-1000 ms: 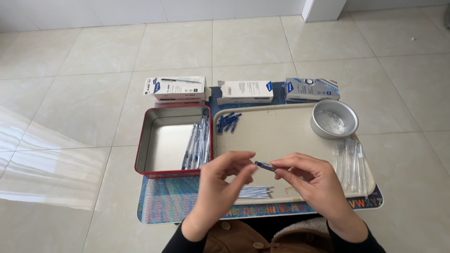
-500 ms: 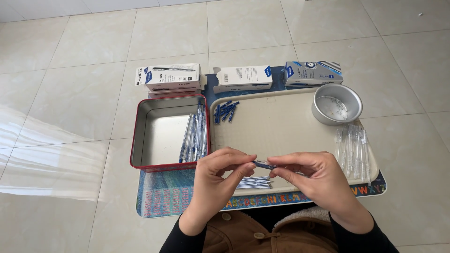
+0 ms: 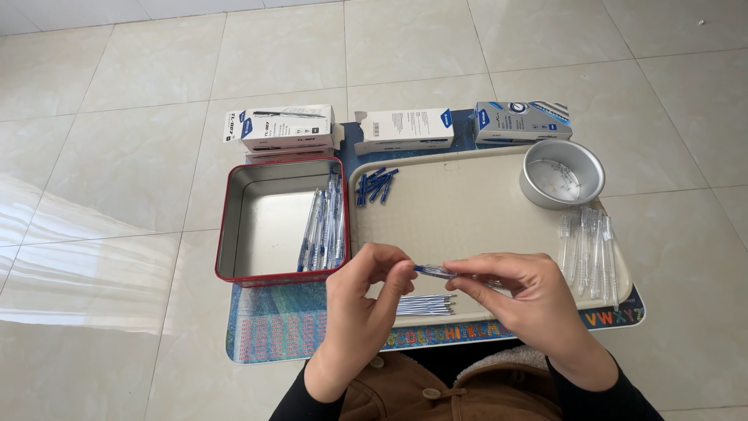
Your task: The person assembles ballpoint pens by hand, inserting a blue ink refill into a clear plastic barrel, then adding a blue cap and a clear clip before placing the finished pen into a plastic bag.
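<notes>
My left hand and my right hand meet above the front edge of a beige tray. Between their fingertips they hold a clear pen with a blue end, lying roughly level. Just below the hands a small bundle of pen refills lies on the tray. Blue pen caps are heaped at the tray's back left corner. Clear pen barrels lie in a row at its right side.
A red-rimmed metal tin left of the tray holds several finished pens. A round metal bowl sits at the tray's back right. Three pen boxes line the back. A patterned mat lies underneath on the tiled floor.
The hands stay together on the pen and have barely shifted. The view has tilted a little, so the tray and tin sit higher in the picture.
</notes>
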